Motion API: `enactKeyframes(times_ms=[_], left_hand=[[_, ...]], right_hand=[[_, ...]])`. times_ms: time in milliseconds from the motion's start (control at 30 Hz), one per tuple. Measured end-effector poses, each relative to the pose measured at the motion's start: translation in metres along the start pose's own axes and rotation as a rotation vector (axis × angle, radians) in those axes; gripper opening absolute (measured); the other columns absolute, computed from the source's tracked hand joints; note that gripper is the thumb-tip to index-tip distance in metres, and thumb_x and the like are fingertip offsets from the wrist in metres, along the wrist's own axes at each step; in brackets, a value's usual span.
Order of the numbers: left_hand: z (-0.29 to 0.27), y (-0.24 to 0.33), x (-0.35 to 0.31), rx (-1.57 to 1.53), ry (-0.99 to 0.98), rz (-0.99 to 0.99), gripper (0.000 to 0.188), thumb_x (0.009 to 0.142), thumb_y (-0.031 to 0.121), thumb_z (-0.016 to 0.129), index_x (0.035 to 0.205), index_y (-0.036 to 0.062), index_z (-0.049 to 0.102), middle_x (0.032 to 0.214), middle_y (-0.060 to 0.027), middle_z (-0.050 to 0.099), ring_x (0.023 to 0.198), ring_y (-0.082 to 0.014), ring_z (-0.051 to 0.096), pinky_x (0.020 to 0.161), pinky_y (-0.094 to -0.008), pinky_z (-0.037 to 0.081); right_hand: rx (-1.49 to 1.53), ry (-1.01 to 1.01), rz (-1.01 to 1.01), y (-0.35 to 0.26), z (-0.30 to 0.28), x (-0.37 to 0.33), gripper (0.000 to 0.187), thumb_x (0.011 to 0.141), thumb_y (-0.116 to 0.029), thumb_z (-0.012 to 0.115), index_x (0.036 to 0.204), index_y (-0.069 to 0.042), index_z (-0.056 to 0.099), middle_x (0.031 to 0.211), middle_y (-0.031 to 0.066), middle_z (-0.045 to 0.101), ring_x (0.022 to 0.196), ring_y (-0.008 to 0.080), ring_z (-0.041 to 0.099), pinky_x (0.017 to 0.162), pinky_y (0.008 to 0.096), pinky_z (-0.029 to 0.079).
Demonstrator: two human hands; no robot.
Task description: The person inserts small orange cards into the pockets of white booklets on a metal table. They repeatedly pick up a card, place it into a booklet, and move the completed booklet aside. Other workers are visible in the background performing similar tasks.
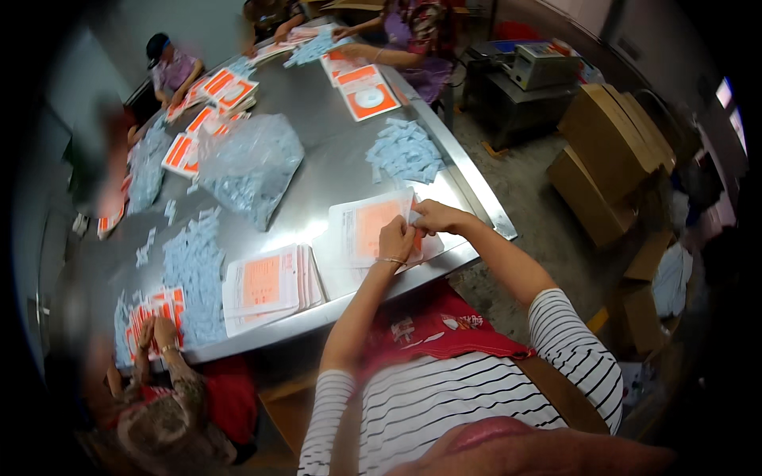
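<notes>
At the near edge of the metal table, my left hand (pixel 397 240) is closed on the right edge of a flat white and orange pouch (pixel 367 226). My right hand (pixel 436 216) meets it there, fingers pinched at the pouch's upper right edge. A small pale bit shows between the hands, too small to make out. Beyond them lies a heap of small light-blue sachets (pixel 403 151). Left of the pouch in my hands, a stack of similar white and orange pouches (pixel 270 285) rests by the table edge.
A clear plastic bag (pixel 252 163) of blue sachets sits mid-table. More sachets (pixel 194 270) spread leftward, beside a co-worker's hands (pixel 159 333). Other people work along the far side. Cardboard boxes (pixel 611 151) and a machine on a bench (pixel 544 65) stand on the right.
</notes>
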State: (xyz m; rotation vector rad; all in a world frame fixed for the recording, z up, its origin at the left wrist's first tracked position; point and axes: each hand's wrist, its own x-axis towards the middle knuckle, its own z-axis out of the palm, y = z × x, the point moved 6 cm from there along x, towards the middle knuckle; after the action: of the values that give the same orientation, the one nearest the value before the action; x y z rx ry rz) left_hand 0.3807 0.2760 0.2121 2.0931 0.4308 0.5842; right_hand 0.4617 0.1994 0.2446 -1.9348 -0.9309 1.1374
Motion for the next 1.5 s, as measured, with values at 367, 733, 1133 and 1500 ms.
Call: enactKeyframes(times_ms=[367,733,1133,1500], left_hand=[[-0.002,0.011,0.005,0.036,-0.068,0.098,0.023,0.073,0.013,0.056,0.06,0.0001,0.042,0.05,-0.0127,0.044,0.046,-0.0202,0.043,0.047,-0.0347,0.035],[-0.052,0.045,0.0,-0.022,0.137,0.031,0.024,0.075,0.014,0.056,0.065,-0.0015,0.041,0.052,-0.0161,0.047,0.045,-0.025,0.046,0.046,-0.0349,0.038],[-0.213,0.067,-0.031,0.307,0.867,0.376,0.012,0.067,0.005,0.055,0.061,0.0004,0.044,0.099,-0.0146,0.058,0.082,-0.0306,0.051,0.069,-0.0371,0.041],[-0.233,-0.097,-0.103,1.12,-0.039,-0.633,0.016,0.072,0.011,0.051,0.081,0.0033,0.062,0.101,-0.0133,0.059,0.095,-0.0297,0.055,0.074,-0.0406,0.047]], right_hand=[[0.44,-0.079,-0.06,0.023,0.016,0.027,0.021,0.072,0.01,0.045,0.089,0.008,0.057,0.073,0.0165,0.059,0.068,0.0261,0.059,0.056,0.0368,0.05],[0.275,-0.019,0.02,-0.028,0.022,0.028,0.017,0.057,0.0,0.06,0.054,-0.011,0.046,0.046,0.0008,0.038,0.037,0.0113,0.034,0.034,0.027,0.022],[0.193,-0.214,-0.74,-0.162,0.092,-0.069,0.038,0.088,-0.003,0.04,0.125,0.003,0.039,0.131,0.0136,0.038,0.12,0.0191,0.038,0.1,0.0312,0.032],[0.179,0.313,-0.1,0.025,-0.025,0.017,0.034,0.084,-0.007,0.042,0.117,0.003,0.048,0.113,0.0129,0.055,0.098,0.0217,0.056,0.074,0.0298,0.048]])
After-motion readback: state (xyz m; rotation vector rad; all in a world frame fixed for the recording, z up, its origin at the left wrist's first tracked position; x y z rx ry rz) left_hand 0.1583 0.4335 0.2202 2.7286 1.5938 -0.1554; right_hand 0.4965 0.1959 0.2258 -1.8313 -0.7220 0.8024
